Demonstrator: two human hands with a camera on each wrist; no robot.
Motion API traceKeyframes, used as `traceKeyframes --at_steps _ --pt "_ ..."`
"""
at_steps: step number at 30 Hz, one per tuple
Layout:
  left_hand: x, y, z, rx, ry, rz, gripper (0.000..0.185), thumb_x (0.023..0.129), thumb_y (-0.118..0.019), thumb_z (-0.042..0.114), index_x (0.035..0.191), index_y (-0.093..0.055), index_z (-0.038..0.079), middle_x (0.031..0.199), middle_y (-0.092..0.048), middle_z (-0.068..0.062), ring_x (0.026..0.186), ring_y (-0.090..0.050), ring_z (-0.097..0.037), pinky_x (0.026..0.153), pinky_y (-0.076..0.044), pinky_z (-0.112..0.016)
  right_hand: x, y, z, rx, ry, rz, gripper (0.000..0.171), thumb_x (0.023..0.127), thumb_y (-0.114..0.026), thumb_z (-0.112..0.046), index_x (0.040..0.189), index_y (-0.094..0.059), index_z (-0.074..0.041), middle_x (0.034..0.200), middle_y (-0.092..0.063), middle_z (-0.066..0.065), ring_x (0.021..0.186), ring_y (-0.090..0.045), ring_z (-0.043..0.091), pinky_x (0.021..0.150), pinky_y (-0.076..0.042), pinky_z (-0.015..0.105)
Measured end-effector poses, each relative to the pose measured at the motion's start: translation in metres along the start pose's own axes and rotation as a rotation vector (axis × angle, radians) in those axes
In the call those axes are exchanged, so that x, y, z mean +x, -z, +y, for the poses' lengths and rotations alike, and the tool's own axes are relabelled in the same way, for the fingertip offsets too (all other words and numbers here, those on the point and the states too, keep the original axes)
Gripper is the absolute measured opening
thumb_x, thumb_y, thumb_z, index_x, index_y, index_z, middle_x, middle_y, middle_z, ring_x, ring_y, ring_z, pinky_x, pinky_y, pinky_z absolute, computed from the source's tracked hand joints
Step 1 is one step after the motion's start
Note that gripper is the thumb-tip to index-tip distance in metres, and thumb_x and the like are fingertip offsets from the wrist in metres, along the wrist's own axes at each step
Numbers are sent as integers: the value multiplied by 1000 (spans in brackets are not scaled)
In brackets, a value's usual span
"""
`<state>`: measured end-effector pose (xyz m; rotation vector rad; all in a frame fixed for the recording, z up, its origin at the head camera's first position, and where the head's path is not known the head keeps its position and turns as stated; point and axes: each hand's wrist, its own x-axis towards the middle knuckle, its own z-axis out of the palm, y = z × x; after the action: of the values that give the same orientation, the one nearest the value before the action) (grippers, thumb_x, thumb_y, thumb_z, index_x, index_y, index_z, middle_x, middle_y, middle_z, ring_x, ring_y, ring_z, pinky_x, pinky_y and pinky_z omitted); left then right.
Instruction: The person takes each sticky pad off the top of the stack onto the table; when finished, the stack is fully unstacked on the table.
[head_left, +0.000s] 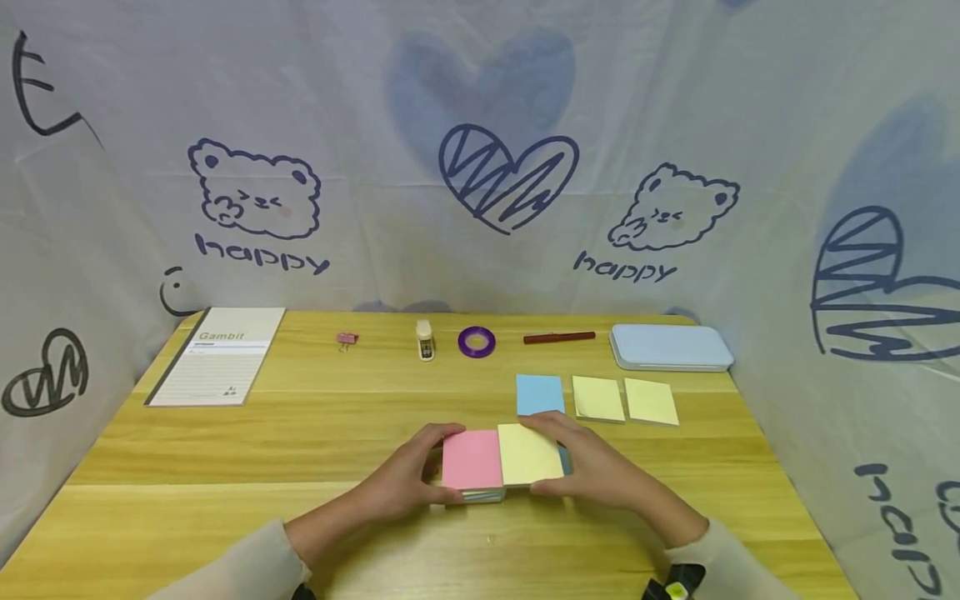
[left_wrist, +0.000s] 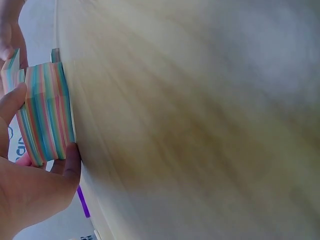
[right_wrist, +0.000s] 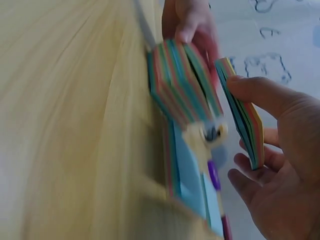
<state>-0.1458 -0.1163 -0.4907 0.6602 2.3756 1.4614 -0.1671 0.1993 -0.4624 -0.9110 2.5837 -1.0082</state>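
A tall stack of sticky notes [head_left: 471, 458] with a pink top stands near the middle of the table. My left hand [head_left: 401, 475] grips its left side between thumb and fingers. Coloured layers show along the edges of the stack [left_wrist: 47, 110] in the left wrist view. In my right hand [head_left: 603, 467] is a thinner sticky note pad [head_left: 529, 454] with a yellow top, pinched between thumb and fingers and raised beside the stack. Part of a blue-topped pad [head_left: 566, 460] shows under the right hand; the rest is hidden.
Behind the hands lie a blue sticky note pad [head_left: 540, 394] and two yellow pads, one nearer [head_left: 597, 398] and one farther right [head_left: 651, 402]. Along the back are a notepad [head_left: 217, 358], binder clip [head_left: 347, 338], small white bottle [head_left: 425, 342], purple tape roll [head_left: 462, 342], red pen [head_left: 558, 337] and light-blue case [head_left: 671, 347].
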Motion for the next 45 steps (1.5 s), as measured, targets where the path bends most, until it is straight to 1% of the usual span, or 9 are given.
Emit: traceKeyframes --at_steps 5,12,15,19,21,26,34,40,45 --pt "0 0 -1 -3 10 -3 86 82 -89 17 152 -42 4 147 -50 -13 144 -41 -40 117 -35 -60 -23 12 23 21 -60 35 85 84 -86 -39 156 -44 -20 157 -45 7 145 -42 36 115 -37 62" --pt "0 0 -1 0 11 -3 86 81 -89 17 153 -42 5 148 -49 -14 145 -40 -41 118 -35 -60 -52 27 59 2 -117 78 87 84 -84 -46 156 -45 -17 155 -46 6 143 -43 37 112 -40 64" --pt "0 0 0 6 17 0 86 81 -89 17 153 -42 5 148 -49 -14 145 -39 -40 119 -33 -60 -59 30 71 -18 -150 94 86 85 -83 -49 155 -46 -17 155 -47 8 143 -43 39 112 -38 66" --pt "0 0 0 15 12 4 85 82 -89 18 152 -43 5 147 -50 -13 144 -41 -40 119 -31 -61 -63 31 82 -31 -181 94 85 85 -83 -50 155 -45 -19 156 -47 10 144 -42 42 112 -36 69" --pt "0 0 0 16 8 4 85 82 -89 18 152 -43 5 147 -50 -13 143 -41 -40 119 -32 -61 -64 31 86 -36 -180 85 86 85 -83 -50 156 -45 -19 156 -46 11 143 -41 42 111 -37 69" --pt "0 0 0 6 15 -2 84 82 -88 18 152 -43 7 148 -49 -13 144 -41 -39 117 -36 -60 -64 30 90 -68 -163 52 86 87 -83 -46 157 -43 -17 158 -43 11 145 -39 42 111 -39 67" --pt "0 -1 -3 -1 22 -6 86 83 -88 20 154 -41 7 149 -48 -13 144 -40 -40 117 -36 -60 -63 33 87 -126 -124 31 84 86 -84 -41 154 -46 -9 156 -46 14 143 -40 44 112 -39 65" --pt "0 -1 -4 2 24 -11 86 83 -88 22 154 -41 7 150 -48 -13 144 -40 -39 119 -32 -60 -59 37 79 -140 -134 19 86 85 -84 -43 155 -45 -13 155 -47 14 143 -43 44 112 -39 65" --pt "1 0 -4 -23 39 -22 90 82 -89 20 155 -38 7 152 -46 -15 146 -38 -42 117 -36 -59 -51 36 65 -138 -106 26 84 86 -83 -46 155 -46 -13 154 -48 15 141 -44 44 112 -38 67"
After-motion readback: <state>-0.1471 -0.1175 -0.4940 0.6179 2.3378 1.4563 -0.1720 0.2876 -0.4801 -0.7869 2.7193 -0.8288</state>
